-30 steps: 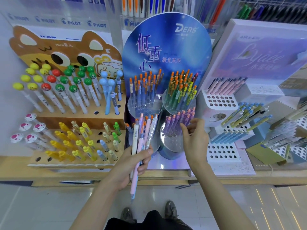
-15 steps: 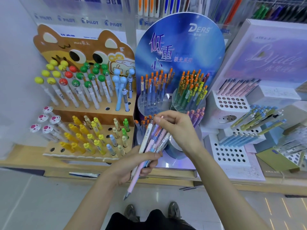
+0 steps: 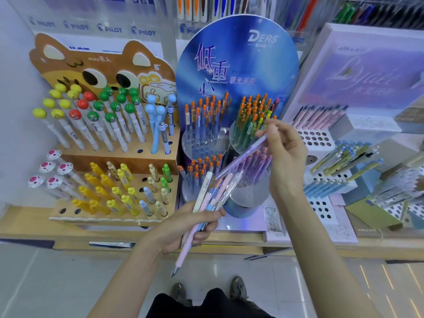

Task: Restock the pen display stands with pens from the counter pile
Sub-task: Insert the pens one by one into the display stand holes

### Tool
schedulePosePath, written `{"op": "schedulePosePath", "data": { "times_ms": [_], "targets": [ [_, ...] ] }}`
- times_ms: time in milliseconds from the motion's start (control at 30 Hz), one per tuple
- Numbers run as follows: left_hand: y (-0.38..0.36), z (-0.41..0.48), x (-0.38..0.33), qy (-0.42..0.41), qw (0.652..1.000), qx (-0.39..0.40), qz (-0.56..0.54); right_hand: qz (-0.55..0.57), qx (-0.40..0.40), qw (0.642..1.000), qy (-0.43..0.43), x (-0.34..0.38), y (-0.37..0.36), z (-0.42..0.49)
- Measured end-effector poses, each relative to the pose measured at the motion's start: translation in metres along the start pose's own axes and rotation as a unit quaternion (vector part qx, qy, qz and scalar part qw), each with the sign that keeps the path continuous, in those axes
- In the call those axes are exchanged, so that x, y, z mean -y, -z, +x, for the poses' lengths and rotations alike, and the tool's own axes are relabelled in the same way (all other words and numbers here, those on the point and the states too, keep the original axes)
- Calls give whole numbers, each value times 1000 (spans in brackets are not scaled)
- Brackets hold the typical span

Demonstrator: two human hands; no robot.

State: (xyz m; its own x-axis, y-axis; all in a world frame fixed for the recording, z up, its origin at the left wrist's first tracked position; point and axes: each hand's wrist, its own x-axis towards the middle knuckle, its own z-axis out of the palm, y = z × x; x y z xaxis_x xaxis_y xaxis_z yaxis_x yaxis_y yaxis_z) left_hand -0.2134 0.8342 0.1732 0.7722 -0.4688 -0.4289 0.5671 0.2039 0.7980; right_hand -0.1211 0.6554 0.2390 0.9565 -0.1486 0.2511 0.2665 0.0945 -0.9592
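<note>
Lilac pen pinched at its upper end by the right hand, fingertips closed on the barrel; long axis runs diagonal, upper end up-right toward the fingers, lower end down-left into the top of the bundle. Lower tip looks to be touching or just clear of the bundle, cannot tell which. Bundle of pens is clamped in the left hand, thumb over the front, fingers curled behind; pens fan up and slightly right, one pink pen sticks out below the palm, tip pointing down-left at the floor. Both hands sit in front of the blue DERS stand, right hand above and right of the left. Lilac pen crosses in front of the purple-pen cup, lower right tier of that stand. Orange-capped pens fill the other three cups, upright, leaning slightly. Cat-shaped wooden stand to the left, ball-topped pens and yellow pens tilted back in their holes, several holes open. White perforated stand to the right, pink pens in its top row. All stands on a wooden counter
</note>
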Motion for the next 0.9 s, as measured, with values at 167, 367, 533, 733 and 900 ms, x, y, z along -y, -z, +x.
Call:
{"op": "schedulePosePath", "data": {
  "times_ms": [167, 367, 533, 733, 900],
  "targets": [
    [4, 1, 6, 14, 998, -40, -38, -151, -43, 985, 74, 3, 39, 17],
    [10, 4, 10, 27, 994, -91, -58, -310, 42, 944, 101, -24, 65, 4],
    [11, 4, 12, 19, 993, -99, -61, -406, 129, 894, 137, -41, 61, -1],
    [12, 2, 13, 11, 991, -113, -66, -437, 218, 852, 190, -51, 61, -4],
    [15, 0, 15, 5, 991, -114, -71, -419, 182, 866, 205, -61, 57, -14]
  ]
}}
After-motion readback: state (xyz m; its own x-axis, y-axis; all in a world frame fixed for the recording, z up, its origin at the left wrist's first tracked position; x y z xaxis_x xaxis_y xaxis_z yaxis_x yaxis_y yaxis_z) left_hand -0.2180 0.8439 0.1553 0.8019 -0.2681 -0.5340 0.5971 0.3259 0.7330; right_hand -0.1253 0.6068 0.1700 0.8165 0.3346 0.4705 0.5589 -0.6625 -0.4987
